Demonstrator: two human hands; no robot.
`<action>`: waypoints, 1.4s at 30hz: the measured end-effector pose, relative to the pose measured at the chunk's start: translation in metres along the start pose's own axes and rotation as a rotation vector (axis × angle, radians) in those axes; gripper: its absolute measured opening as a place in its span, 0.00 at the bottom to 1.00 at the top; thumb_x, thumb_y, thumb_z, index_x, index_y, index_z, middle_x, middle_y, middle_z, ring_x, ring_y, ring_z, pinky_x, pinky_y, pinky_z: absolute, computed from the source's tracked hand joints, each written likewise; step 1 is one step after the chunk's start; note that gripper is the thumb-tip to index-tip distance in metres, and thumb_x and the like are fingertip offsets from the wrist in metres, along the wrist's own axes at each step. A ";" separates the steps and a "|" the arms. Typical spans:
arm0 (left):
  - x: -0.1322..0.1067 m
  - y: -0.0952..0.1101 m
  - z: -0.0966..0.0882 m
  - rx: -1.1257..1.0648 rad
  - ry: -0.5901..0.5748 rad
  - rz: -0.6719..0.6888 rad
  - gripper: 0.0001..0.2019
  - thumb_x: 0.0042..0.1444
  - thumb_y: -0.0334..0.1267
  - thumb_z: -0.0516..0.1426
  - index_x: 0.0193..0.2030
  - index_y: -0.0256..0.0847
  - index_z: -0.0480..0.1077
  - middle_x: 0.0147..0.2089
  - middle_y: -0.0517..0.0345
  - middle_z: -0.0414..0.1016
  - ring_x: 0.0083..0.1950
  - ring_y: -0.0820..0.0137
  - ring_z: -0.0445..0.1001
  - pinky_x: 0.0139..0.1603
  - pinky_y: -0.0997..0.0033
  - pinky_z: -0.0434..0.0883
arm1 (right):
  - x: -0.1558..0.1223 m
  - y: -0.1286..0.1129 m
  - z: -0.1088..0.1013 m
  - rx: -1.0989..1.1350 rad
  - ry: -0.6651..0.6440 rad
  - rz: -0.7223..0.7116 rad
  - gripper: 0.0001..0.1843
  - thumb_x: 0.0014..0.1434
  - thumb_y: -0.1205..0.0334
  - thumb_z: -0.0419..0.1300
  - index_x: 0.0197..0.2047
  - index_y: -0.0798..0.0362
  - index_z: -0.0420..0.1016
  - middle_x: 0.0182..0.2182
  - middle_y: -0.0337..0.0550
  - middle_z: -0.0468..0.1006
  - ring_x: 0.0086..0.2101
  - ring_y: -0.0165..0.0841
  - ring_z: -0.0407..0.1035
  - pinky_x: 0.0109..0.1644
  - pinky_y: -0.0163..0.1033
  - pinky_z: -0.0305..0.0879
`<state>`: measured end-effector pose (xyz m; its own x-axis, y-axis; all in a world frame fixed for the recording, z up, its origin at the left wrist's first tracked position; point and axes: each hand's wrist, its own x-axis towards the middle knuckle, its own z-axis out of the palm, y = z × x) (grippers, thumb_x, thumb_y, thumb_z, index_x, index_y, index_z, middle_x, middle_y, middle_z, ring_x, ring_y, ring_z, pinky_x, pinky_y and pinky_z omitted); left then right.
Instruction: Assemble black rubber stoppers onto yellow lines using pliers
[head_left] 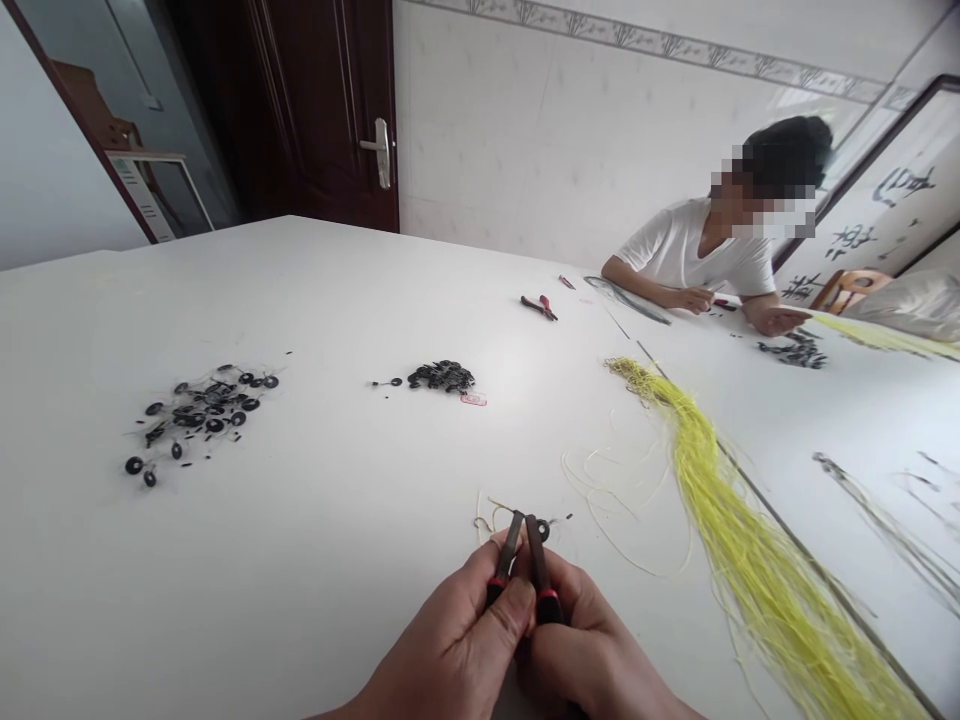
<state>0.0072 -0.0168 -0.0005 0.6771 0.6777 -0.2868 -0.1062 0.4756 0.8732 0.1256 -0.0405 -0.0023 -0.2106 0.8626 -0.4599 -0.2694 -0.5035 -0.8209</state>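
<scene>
My left hand [465,620] is closed around pliers with dark metal jaws [510,545] and a red-and-black handle. In my right hand [592,630] is a second tool of the same look, pliers with jaws [535,555] and a red-and-black handle [550,603]. The two tips nearly meet, slanting toward each other. Just right of the tips is a small black disc with a hole [543,530]. A thin pale-yellow cord [491,515] loops beside my left fingers. What lies between the tips is too small to make out.
Black discs with fine threads [214,405] are scattered at left; a tighter black pile [442,376] lies mid-table. A yellow cord bundle [712,480] runs down the right. Red-handled pliers [539,307] lie farther back. A person in a white shirt [686,245] works across the table.
</scene>
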 end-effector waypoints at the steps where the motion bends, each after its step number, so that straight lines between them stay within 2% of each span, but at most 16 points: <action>1: 0.000 0.000 0.000 -0.002 -0.006 -0.005 0.13 0.58 0.43 0.49 0.48 0.43 0.63 0.41 0.57 0.68 0.41 0.72 0.64 0.39 0.73 0.62 | 0.000 0.000 0.001 -0.002 -0.006 -0.002 0.16 0.32 0.70 0.47 0.29 0.55 0.65 0.09 0.25 0.56 0.10 0.19 0.49 0.15 0.28 0.47; 7: -0.001 0.002 0.003 -0.001 -0.003 -0.006 0.13 0.58 0.44 0.49 0.47 0.45 0.65 0.43 0.58 0.69 0.45 0.71 0.64 0.49 0.69 0.60 | 0.000 0.001 0.000 0.017 -0.041 -0.009 0.16 0.33 0.73 0.47 0.29 0.54 0.65 0.11 0.26 0.57 0.10 0.17 0.48 0.14 0.26 0.46; 11: 0.000 0.003 0.003 0.001 0.018 -0.003 0.13 0.57 0.44 0.49 0.46 0.45 0.66 0.41 0.59 0.69 0.44 0.72 0.64 0.51 0.70 0.58 | 0.000 0.000 -0.001 0.011 -0.070 -0.005 0.15 0.33 0.73 0.47 0.28 0.54 0.65 0.11 0.26 0.56 0.10 0.17 0.46 0.13 0.25 0.45; 15: 0.001 0.005 0.001 0.030 0.022 -0.005 0.12 0.57 0.43 0.50 0.45 0.44 0.67 0.33 0.62 0.68 0.37 0.74 0.64 0.45 0.73 0.60 | 0.001 0.000 0.000 -0.008 -0.041 -0.008 0.16 0.32 0.72 0.46 0.28 0.54 0.66 0.11 0.27 0.57 0.10 0.18 0.48 0.12 0.25 0.45; 18: 0.000 0.007 0.001 0.027 0.046 -0.050 0.13 0.56 0.45 0.50 0.44 0.43 0.67 0.22 0.65 0.61 0.32 0.74 0.62 0.37 0.75 0.60 | 0.002 0.000 0.001 0.001 0.008 0.004 0.15 0.32 0.71 0.47 0.28 0.54 0.65 0.09 0.26 0.57 0.09 0.18 0.47 0.10 0.25 0.44; 21: 0.000 0.006 0.001 0.039 0.058 -0.126 0.16 0.56 0.47 0.50 0.46 0.42 0.66 0.18 0.69 0.54 0.23 0.76 0.55 0.30 0.76 0.58 | 0.001 -0.002 0.000 0.016 0.014 0.044 0.14 0.31 0.72 0.47 0.26 0.54 0.63 0.08 0.26 0.58 0.08 0.18 0.47 0.10 0.24 0.44; 24: -0.001 0.006 0.001 0.058 0.064 -0.173 0.17 0.56 0.47 0.49 0.48 0.43 0.65 0.18 0.70 0.53 0.19 0.78 0.48 0.27 0.76 0.56 | -0.001 -0.006 0.000 0.042 -0.048 0.052 0.13 0.30 0.74 0.46 0.23 0.55 0.62 0.08 0.26 0.59 0.08 0.18 0.48 0.11 0.23 0.47; 29: -0.001 0.012 0.001 0.152 0.053 -0.167 0.15 0.56 0.46 0.49 0.47 0.42 0.66 0.19 0.69 0.56 0.21 0.77 0.53 0.31 0.75 0.59 | -0.001 -0.003 -0.002 0.023 -0.033 0.063 0.15 0.32 0.73 0.46 0.27 0.54 0.63 0.07 0.25 0.59 0.07 0.18 0.47 0.09 0.24 0.47; 32: 0.000 0.016 0.001 0.179 0.054 -0.114 0.13 0.57 0.44 0.50 0.45 0.42 0.67 0.19 0.67 0.58 0.28 0.74 0.61 0.39 0.73 0.61 | -0.001 0.000 -0.003 -0.003 -0.026 0.035 0.13 0.34 0.73 0.47 0.27 0.54 0.63 0.08 0.25 0.59 0.07 0.18 0.46 0.08 0.24 0.47; 35: 0.000 0.013 0.001 0.127 0.046 -0.052 0.12 0.57 0.43 0.50 0.45 0.44 0.68 0.28 0.63 0.65 0.38 0.71 0.64 0.43 0.72 0.62 | -0.001 0.000 -0.002 0.014 -0.020 -0.005 0.14 0.34 0.73 0.47 0.28 0.54 0.64 0.09 0.24 0.58 0.07 0.17 0.46 0.09 0.24 0.48; 37: 0.000 0.008 0.002 0.052 0.033 -0.038 0.12 0.57 0.43 0.49 0.45 0.44 0.67 0.32 0.61 0.67 0.37 0.72 0.64 0.40 0.73 0.63 | -0.001 0.000 -0.001 0.029 -0.019 -0.024 0.14 0.33 0.73 0.46 0.27 0.54 0.64 0.09 0.25 0.59 0.08 0.17 0.48 0.11 0.24 0.50; 42: 0.001 -0.001 0.006 -0.122 0.014 -0.049 0.12 0.57 0.43 0.49 0.45 0.44 0.67 0.29 0.63 0.66 0.26 0.77 0.64 0.29 0.77 0.63 | 0.001 0.004 0.003 0.077 0.005 -0.025 0.13 0.32 0.73 0.46 0.25 0.54 0.64 0.08 0.26 0.58 0.08 0.18 0.49 0.11 0.24 0.48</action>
<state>0.0122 -0.0197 0.0007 0.6736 0.6593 -0.3341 -0.1612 0.5723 0.8040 0.1218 -0.0420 -0.0047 -0.1977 0.8752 -0.4414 -0.3459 -0.4836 -0.8040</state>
